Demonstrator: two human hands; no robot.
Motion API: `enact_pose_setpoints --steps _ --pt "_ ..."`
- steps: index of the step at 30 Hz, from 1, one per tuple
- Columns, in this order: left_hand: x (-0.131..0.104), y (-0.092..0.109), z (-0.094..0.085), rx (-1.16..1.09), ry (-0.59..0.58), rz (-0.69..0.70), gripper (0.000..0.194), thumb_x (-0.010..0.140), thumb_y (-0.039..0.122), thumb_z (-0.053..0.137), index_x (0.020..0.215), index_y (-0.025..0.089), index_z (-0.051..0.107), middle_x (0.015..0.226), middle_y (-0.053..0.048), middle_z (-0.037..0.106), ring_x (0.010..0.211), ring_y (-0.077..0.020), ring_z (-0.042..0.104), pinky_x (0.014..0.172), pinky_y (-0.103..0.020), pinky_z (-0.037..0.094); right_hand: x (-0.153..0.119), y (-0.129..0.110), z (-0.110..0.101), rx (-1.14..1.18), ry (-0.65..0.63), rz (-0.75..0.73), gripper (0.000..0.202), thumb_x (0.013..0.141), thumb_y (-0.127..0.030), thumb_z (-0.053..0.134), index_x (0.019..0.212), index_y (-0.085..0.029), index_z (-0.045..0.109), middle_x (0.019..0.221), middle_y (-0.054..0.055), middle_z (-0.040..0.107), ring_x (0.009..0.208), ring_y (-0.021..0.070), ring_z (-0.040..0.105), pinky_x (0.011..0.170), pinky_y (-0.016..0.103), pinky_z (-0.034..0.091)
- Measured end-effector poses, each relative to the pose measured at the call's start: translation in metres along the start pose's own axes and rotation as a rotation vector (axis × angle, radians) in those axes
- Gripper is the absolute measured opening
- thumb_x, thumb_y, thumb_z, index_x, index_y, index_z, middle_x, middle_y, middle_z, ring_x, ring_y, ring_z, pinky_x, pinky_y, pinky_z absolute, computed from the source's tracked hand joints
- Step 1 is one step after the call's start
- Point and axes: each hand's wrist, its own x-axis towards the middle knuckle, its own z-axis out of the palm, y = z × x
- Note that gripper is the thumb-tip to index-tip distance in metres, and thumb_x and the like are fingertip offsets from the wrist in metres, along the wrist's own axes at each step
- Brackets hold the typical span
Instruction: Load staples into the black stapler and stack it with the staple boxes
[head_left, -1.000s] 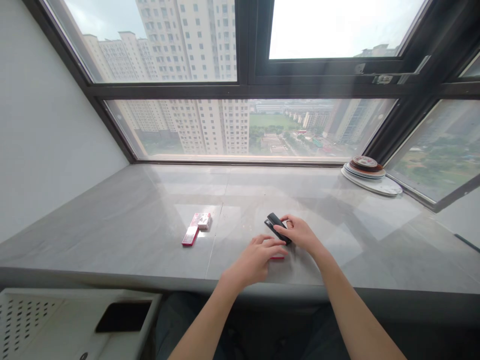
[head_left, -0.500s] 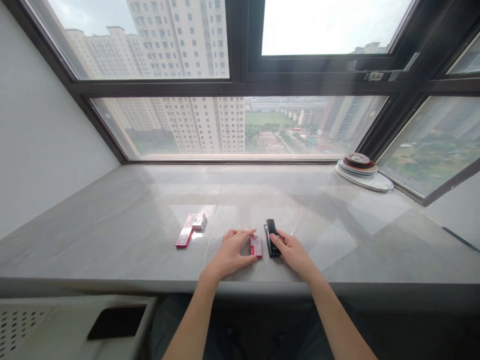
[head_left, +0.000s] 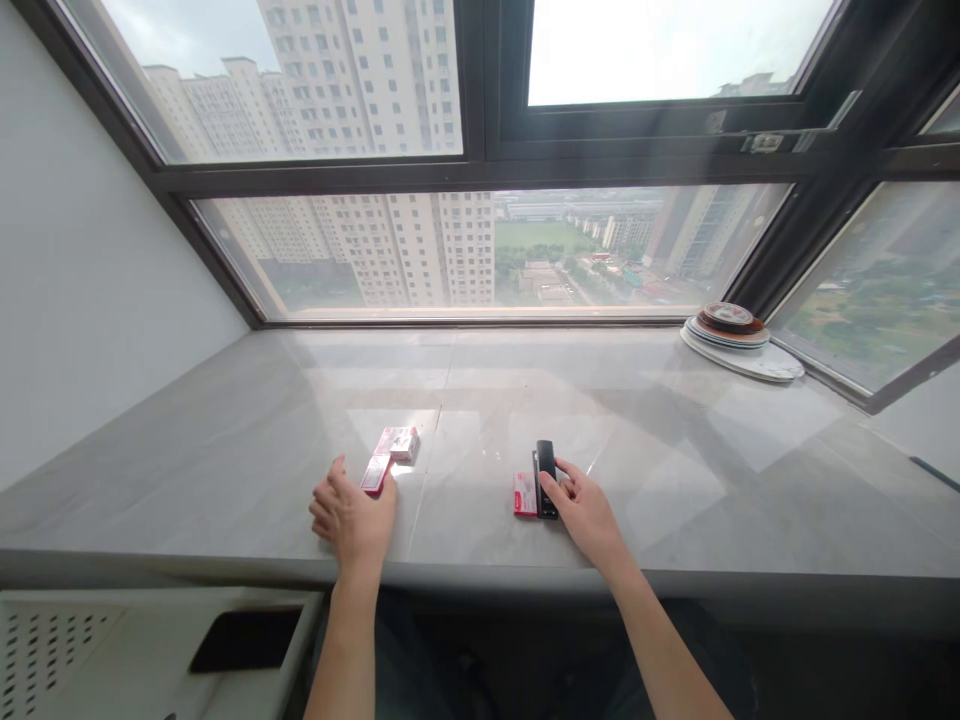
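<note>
A black stapler (head_left: 547, 480) lies lengthwise on the counter, and my right hand (head_left: 585, 505) grips its right side between thumb and fingers. Against the stapler's left edge sits a small red and white box (head_left: 525, 495). My left hand (head_left: 358, 515) is spread beside a second red and white box (head_left: 376, 474), its thumb at the box's near right corner; whether it touches is hard to tell. Just beyond that one, more small boxes of the same colours (head_left: 403, 443) stand close together.
A stack of plates (head_left: 727, 330) stands at the counter's back right corner by the window frame (head_left: 480, 178). The grey counter (head_left: 480, 400) ends at a front edge before me. Below left is a white perforated unit (head_left: 97, 640) with a dark opening.
My left hand has let go of the box by the stapler and moved left to the other boxes. Box and stapler, formerly apart, now sit side by side. My right hand keeps its grip.
</note>
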Motion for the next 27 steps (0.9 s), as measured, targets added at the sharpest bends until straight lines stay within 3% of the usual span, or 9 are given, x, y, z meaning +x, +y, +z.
enact_pose_setpoints --steps 2,5,9,12,16,20,23,27 --pt "0.005 -0.016 -0.001 0.087 -0.144 0.086 0.058 0.093 0.048 0.055 0.145 0.024 0.046 0.126 -0.017 0.056 0.119 -0.0408 0.050 0.099 -0.059 0.039 0.001 0.001 0.000 0.001 0.002 0.004 0.072 0.090 -0.067 0.056 0.138 -0.014 0.061 0.060 -0.007 0.038 0.062 0.0168 0.043 0.064 0.029 0.039" --pt "-0.002 -0.021 -0.003 0.117 -0.343 0.294 0.048 0.092 0.049 0.054 0.137 0.031 0.055 0.111 -0.011 0.063 0.109 -0.0357 0.057 0.095 -0.053 0.042 0.002 0.002 0.000 0.002 -0.004 0.005 0.072 0.090 -0.068 0.056 0.137 -0.014 0.061 0.060 -0.007 0.039 0.061 0.0170 0.045 0.064 0.029 0.040" --pt "-0.018 -0.006 -0.006 -0.082 -0.584 0.533 0.062 0.084 0.054 0.068 0.140 0.032 0.053 0.122 -0.009 0.064 0.114 -0.0328 0.059 0.097 -0.045 0.045 0.003 0.003 -0.001 -0.005 -0.017 0.007 0.071 0.090 -0.067 0.056 0.136 -0.014 0.062 0.059 -0.007 0.040 0.062 0.0173 0.047 0.064 0.029 0.041" --pt "-0.021 0.013 -0.006 -0.284 -0.738 0.596 0.058 0.081 0.047 0.074 0.134 0.030 0.057 0.120 -0.006 0.064 0.109 -0.0272 0.062 0.096 -0.040 0.048 0.003 0.003 -0.001 -0.012 -0.018 0.005 0.070 0.090 -0.066 0.055 0.136 -0.014 0.062 0.059 -0.006 0.040 0.062 0.0176 0.047 0.064 0.029 0.040" --pt "-0.024 0.055 -0.001 -0.483 -0.739 0.643 0.052 0.077 0.038 0.078 0.126 0.031 0.062 0.125 -0.006 0.061 0.117 -0.0252 0.059 0.102 -0.038 0.048 0.002 0.000 -0.002 -0.012 -0.022 -0.002 0.069 0.090 -0.066 0.055 0.135 -0.015 0.063 0.059 -0.005 0.042 0.062 0.0175 0.047 0.062 0.029 0.039" --pt "-0.037 0.096 0.008 -0.535 -0.820 0.818 0.052 0.077 0.035 0.079 0.126 0.033 0.063 0.122 -0.005 0.066 0.117 -0.0276 0.058 0.104 -0.043 0.046 0.000 -0.005 -0.005 0.003 -0.064 -0.026 0.063 0.091 -0.066 0.054 0.127 -0.016 0.069 0.059 -0.002 0.049 0.062 0.0182 0.049 0.060 0.028 0.039" --pt "-0.048 0.107 0.016 -0.507 -0.860 0.887 0.058 0.071 0.035 0.084 0.126 0.033 0.065 0.117 -0.005 0.068 0.113 -0.0295 0.059 0.101 -0.044 0.047 -0.002 -0.011 -0.006 0.025 -0.121 -0.044 0.059 0.092 -0.067 0.052 0.117 -0.019 0.074 0.062 0.000 0.056 0.065 0.0201 0.053 0.061 0.029 0.042" --pt "-0.059 0.104 0.020 -0.514 -0.837 0.868 0.062 0.070 0.038 0.086 0.127 0.033 0.064 0.116 -0.005 0.067 0.112 -0.0291 0.060 0.101 -0.044 0.047 -0.005 -0.017 -0.005 0.029 -0.139 -0.032 0.056 0.092 -0.067 0.051 0.112 -0.021 0.076 0.062 0.001 0.058 0.067 0.0222 0.056 0.062 0.030 0.045"
